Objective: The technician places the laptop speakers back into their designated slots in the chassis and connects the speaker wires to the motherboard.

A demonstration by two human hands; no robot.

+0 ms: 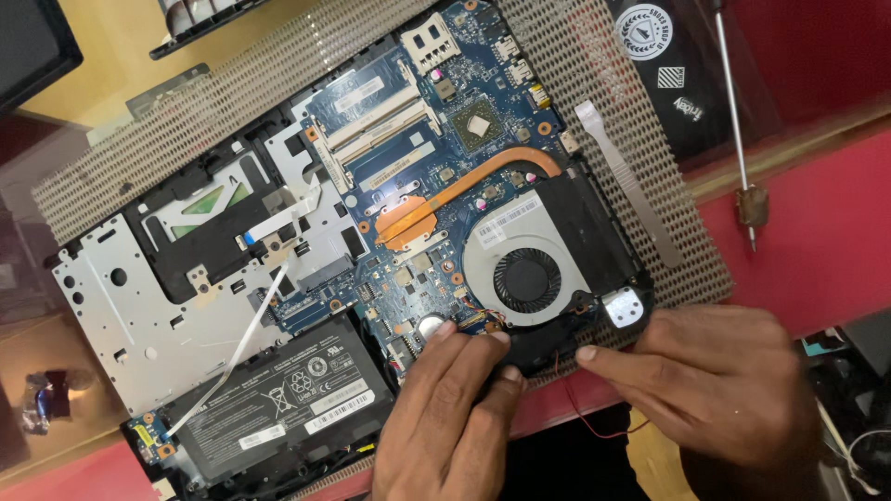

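— Look at the fingers first; the left hand [452,417] has its fingertips [444,331] bunched close together, pressed down on the blue motherboard [418,176] beside the small fan connector [478,318]; whether they pinch the plug I cannot tell.

— And the right hand [719,380]?

— Its thumb [603,357] and fingers are spread, clamped on nothing, resting against the black laptop base [557,348] at its near edge, just below the cooling fan [526,278]; I'd judge it steadies the corner; best to ease that plug straight out, gently, keeping off the thin red wire [580,408].

— What lies further out?

— The copper heat pipe [483,176] runs up from the fan; the black battery [288,394] sits at the base's near-left corner; a screwdriver [738,121] lies well apart by the mat's [139,139] far-right edge.

— Anything hidden?

— The left fingers cover the connector itself; both wrists are cut off at the bottom.
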